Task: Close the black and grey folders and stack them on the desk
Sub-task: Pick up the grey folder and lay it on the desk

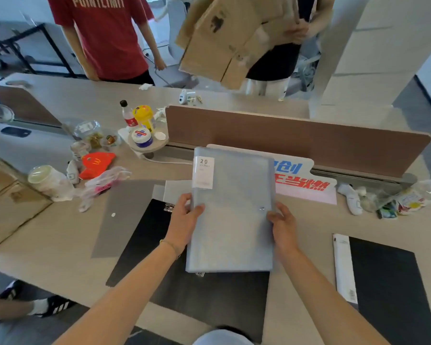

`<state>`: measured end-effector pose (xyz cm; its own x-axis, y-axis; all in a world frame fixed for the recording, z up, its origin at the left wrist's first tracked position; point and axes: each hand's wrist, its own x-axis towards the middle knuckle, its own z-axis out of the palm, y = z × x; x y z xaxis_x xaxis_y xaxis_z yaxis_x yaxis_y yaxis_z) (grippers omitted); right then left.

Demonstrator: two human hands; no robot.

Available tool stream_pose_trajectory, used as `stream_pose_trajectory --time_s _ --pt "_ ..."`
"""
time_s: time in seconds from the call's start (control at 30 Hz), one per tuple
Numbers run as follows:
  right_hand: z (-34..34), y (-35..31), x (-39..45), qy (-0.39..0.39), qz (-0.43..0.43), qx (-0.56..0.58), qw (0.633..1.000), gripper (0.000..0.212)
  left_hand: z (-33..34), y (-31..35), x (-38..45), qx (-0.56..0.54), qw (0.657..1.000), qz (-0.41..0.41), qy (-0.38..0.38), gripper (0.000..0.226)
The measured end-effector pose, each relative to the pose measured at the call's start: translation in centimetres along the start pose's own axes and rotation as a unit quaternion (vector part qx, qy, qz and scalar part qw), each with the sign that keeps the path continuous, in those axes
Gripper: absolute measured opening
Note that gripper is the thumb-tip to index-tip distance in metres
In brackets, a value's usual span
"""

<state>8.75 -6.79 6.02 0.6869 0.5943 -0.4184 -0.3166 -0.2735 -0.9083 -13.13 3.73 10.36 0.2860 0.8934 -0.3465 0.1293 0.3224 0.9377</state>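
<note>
At the bottom of the frame two bare forearms reach forward over the worktop [306,220]. The left hand [184,215] pinches the left long edge of the grey folder [232,210], thumb on the cover and fingers under it. The right hand [283,222] holds the right long edge in the same way, near the small snap button. The grey folder is closed and sits in the centre of the frame, its long axis running away from the person. It lies over the black folder [144,242], which is flat on the worktop below and to the left, with its metal clip at the top. I judge the next move is to lower the grey folder squarely on the black one. Further back, in the upper left, there are bottles and cups.
</note>
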Motion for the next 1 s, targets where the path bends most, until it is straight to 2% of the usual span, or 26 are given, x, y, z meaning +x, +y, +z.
stream_pose_trajectory --time_s 0.1,0.27,0.43,0.63,0.9,1.0 --pt "-3.1 -1.2 -0.4 0.036 -0.056 -0.046 0.997 0.047 2.6 -0.6 0.6 0.049 0.999 0.016 -0.005 0.032" --pt "-9.0 -1.4 -0.9 0.102 -0.111 -0.079 0.985 0.045 7.9 -1.7 1.0 0.147 0.987 0.057 -0.045 0.04" --pt "-16.1 -0.5 -1.2 0.171 -0.124 -0.122 0.97 0.052 14.4 -3.6 -0.2 0.199 0.973 0.057 -0.104 0.039" --pt "-25.5 2.3 -1.6 0.222 -0.099 -0.138 0.96 0.053 22.6 -7.2 -3.4 0.225 0.96 0.014 -0.164 0.035" --pt "-36.2 8.2 -0.5 0.281 -0.018 -0.208 0.937 0.053 31.0 -13.1 -6.9 0.277 0.937 -0.042 -0.208 0.011" --pt "-38.4 9.9 0.0 0.281 0.015 -0.223 0.933 0.058 33.1 -17.1 -6.3 0.303 0.93 -0.047 -0.204 0.017"
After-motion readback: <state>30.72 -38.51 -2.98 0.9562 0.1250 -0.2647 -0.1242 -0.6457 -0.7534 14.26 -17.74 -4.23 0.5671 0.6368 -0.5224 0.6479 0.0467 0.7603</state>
